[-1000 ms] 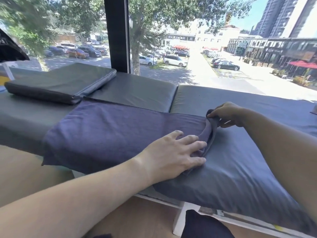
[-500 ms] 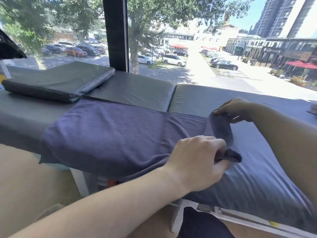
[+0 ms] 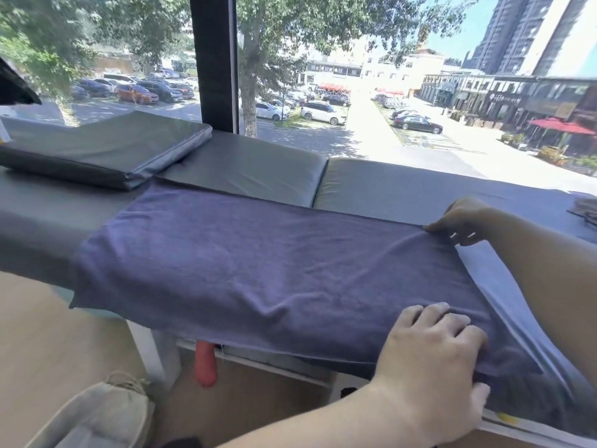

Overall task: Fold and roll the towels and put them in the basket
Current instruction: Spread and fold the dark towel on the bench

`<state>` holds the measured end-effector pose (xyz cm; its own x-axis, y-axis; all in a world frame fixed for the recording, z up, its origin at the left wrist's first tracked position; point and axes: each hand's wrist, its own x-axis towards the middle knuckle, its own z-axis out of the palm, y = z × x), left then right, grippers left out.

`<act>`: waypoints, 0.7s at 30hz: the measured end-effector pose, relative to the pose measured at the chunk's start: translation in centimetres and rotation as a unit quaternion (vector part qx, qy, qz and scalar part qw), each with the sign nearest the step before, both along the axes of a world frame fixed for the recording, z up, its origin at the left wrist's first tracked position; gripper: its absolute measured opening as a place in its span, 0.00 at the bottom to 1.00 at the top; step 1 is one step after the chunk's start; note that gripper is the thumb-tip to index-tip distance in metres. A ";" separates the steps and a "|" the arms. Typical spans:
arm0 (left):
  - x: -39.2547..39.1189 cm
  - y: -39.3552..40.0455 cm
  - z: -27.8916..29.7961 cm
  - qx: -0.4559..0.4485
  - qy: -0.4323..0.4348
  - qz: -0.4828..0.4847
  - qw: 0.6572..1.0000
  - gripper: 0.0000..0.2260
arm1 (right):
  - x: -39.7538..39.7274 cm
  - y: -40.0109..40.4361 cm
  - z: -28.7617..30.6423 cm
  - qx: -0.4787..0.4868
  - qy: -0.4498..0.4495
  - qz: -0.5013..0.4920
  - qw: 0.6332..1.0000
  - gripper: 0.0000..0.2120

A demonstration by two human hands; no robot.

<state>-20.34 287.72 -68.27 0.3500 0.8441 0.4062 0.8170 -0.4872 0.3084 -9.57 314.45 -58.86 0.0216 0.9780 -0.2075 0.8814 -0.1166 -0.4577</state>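
A dark purple-blue towel (image 3: 258, 270) lies spread flat across the grey padded window bench (image 3: 371, 189), its near edge hanging slightly over the bench front. My left hand (image 3: 433, 350) grips the towel's near right corner with curled fingers. My right hand (image 3: 462, 224) pinches the towel's far right corner against the cushion. A pale fabric basket (image 3: 97, 415) with a rope handle sits on the floor at the lower left.
A loose grey cushion (image 3: 106, 150) lies stacked on the bench at the far left. A black window post (image 3: 213, 59) rises behind the bench. An orange-red object (image 3: 205, 363) hangs under the bench front. Some fabric (image 3: 586, 211) shows at the right edge.
The right end of the towel, bunched and lifted before, is now pulled out flat to the right. Both hands moved right, each holding a right corner.
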 end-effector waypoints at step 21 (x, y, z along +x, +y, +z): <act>-37.8 8.1 4.8 -0.092 0.052 0.512 0.852 0.25 | -9.1 0.7 -0.7 0.132 -0.098 0.243 0.956 0.12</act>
<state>-58.17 295.81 -63.47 -0.5823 0.7749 0.2460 0.8127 0.5465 0.2021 -18.72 315.16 -59.55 -0.4351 0.9003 0.0086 0.8742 0.4247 -0.2354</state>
